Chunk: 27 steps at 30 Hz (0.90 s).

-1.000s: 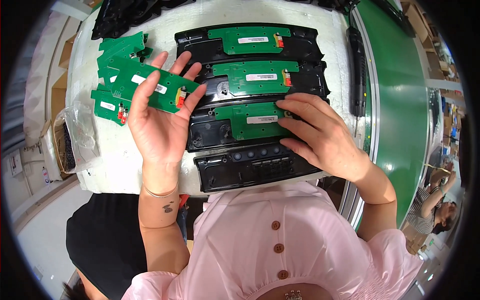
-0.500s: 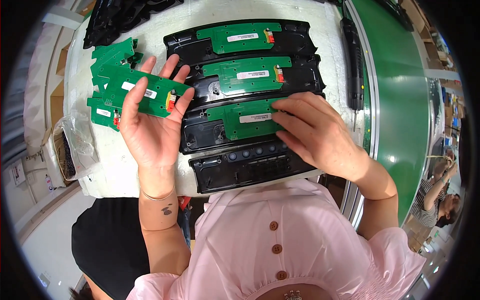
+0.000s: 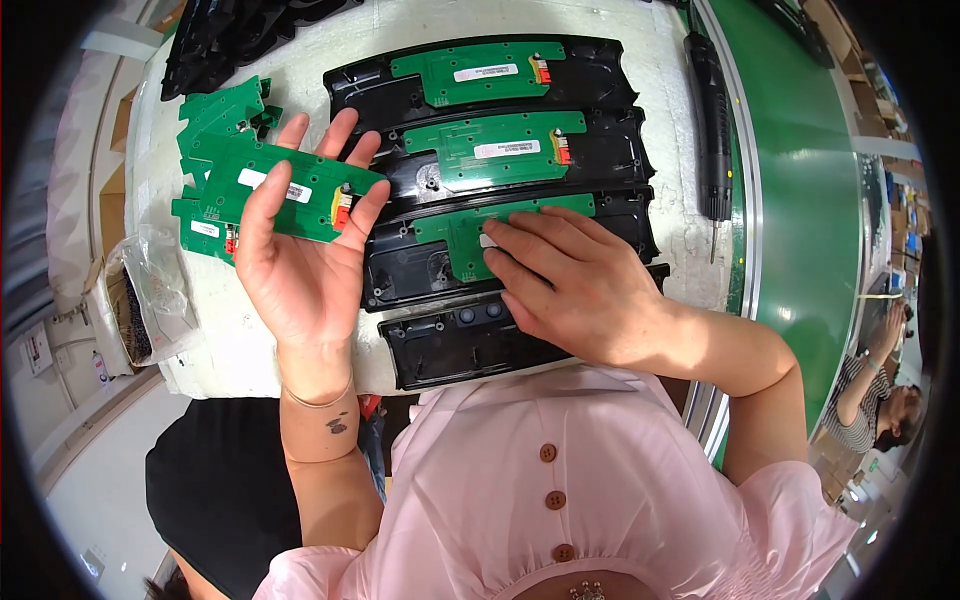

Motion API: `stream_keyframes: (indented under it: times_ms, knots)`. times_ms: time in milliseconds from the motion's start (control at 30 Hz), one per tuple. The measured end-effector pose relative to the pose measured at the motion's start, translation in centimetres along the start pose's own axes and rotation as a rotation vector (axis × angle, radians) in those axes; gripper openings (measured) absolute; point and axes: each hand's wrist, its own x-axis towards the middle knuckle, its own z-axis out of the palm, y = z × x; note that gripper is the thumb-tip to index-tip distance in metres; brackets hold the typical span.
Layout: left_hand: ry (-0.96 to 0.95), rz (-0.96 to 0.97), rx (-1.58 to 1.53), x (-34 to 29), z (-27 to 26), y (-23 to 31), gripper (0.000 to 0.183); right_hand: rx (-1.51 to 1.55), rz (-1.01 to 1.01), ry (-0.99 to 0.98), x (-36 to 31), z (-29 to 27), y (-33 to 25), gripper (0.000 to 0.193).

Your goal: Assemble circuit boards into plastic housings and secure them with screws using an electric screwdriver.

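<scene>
My left hand [image 3: 312, 260], palm up, holds a green circuit board [image 3: 262, 205] with a white label and a red-and-yellow connector. The fingers of my right hand [image 3: 585, 275] rest on another circuit board [image 3: 462, 240] lying in the third black plastic housing [image 3: 395, 280], covering most of its label. Farther away, two more housings, the middle one [image 3: 618, 150] and the far one [image 3: 590, 75], each carry a board, the middle board [image 3: 450, 160] and the far board [image 3: 440, 75]. Nearest me is a housing [image 3: 430, 355] with round buttons and no board showing, partly under my right hand.
Several loose circuit boards [image 3: 215, 115] are piled at the left. A black electric screwdriver [image 3: 708, 130] lies along the right side of the white work surface [image 3: 690, 285]. Black plastic parts [image 3: 230, 40] are heaped far left, and a clear plastic bag [image 3: 160, 290] hangs at the left edge.
My right hand has slid left across the board in the third housing, now covering more of its label. My left hand stays nearly in place with its board.
</scene>
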Motion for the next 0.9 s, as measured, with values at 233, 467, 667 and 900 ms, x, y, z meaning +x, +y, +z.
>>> stream_keyframes:
  times_ms: [233, 467, 667, 900]
  knots:
    - [-0.134, -0.016, -0.055, -0.7, 0.6, 0.0, 0.050, 0.012, -0.036, 0.082, -0.2, -0.1, 0.3, 0.030]
    - [-0.313, -0.198, -0.145, -3.2, 4.0, -1.2, 0.060, 0.316, -0.052, 0.426, 3.6, -3.4, -0.5, 0.034]
    - [-0.411, -0.153, -0.148, -5.3, 4.3, -1.8, 0.061, 0.331, 0.035, 0.377, 2.8, -4.9, -1.7, 0.041]
    - [-0.054, 0.467, 0.873, -7.0, -2.1, -0.2, 0.045, 0.179, 0.027, 0.070, -4.5, -5.8, -0.7, 0.038]
